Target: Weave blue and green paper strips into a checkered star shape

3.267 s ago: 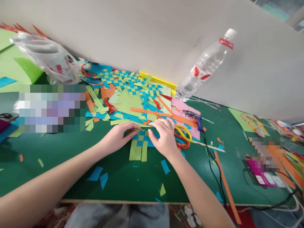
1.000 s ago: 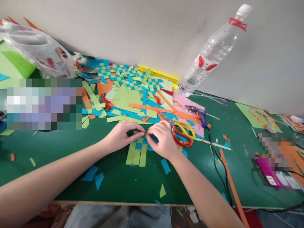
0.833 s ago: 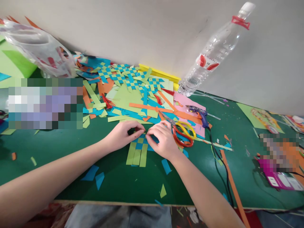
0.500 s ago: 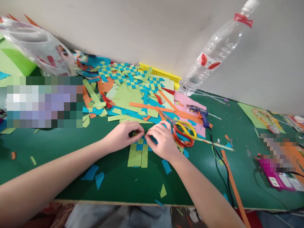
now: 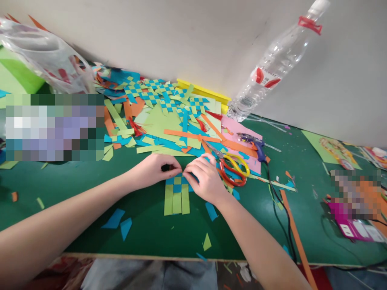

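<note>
A small weave of green and blue paper strips [image 5: 177,198] lies in front of me, its green ends pointing toward the table's front edge. My left hand [image 5: 160,170] pinches at the far edge of this weave, thumb and forefinger together. Fingertip to fingertip with it, my right hand [image 5: 203,176] pinches at the same edge from the right. The fingers cover that far end, so the exact strip between them is hard to see. Red and yellow handled scissors [image 5: 232,166] lie just right of my right hand.
Behind my hands lie finished-looking blue and green woven pieces [image 5: 163,94] and loose strips. A purple glue gun [image 5: 255,144] rests on pink paper, its black cord trailing forward. A plastic bottle [image 5: 269,68] stands at the wall; a plastic-bagged cup [image 5: 51,52] is at left.
The weave's near end has swung slightly to the right and now sits straighter. Both hands keep their pinch at its far edge, with only small finger movement.
</note>
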`<state>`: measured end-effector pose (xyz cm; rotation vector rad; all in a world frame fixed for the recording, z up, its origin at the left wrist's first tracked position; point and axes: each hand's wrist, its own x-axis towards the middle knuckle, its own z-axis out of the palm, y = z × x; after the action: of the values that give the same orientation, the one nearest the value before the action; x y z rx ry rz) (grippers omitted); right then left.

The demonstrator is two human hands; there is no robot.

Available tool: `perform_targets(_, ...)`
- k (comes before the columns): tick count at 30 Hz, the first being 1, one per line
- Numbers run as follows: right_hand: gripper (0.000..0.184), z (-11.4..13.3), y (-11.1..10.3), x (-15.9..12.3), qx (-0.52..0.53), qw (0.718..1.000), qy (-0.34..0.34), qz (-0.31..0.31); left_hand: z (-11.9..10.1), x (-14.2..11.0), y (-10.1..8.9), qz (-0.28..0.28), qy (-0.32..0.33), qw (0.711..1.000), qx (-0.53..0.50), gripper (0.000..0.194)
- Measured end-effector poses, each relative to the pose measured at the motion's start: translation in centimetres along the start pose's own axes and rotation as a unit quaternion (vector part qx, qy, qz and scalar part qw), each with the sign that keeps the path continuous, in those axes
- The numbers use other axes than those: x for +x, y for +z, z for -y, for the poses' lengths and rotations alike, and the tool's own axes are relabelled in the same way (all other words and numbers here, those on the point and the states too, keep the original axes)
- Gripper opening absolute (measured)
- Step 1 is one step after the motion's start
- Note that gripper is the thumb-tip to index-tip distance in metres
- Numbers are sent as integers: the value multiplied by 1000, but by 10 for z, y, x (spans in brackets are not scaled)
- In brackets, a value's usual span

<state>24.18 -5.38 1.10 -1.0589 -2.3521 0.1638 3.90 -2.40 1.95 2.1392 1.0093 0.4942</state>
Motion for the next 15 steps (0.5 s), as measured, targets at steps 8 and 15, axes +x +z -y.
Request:
perform_targets(8, 17, 0, 1, 0, -11, 1000, -1, 0, 0, -3, 3, -47, 107, 987, 110, 21)
perform_targets(15, 17, 0, 0, 1, -10, 1000, 22, -11, 5, -6, 6, -87, 87, 984, 128, 21)
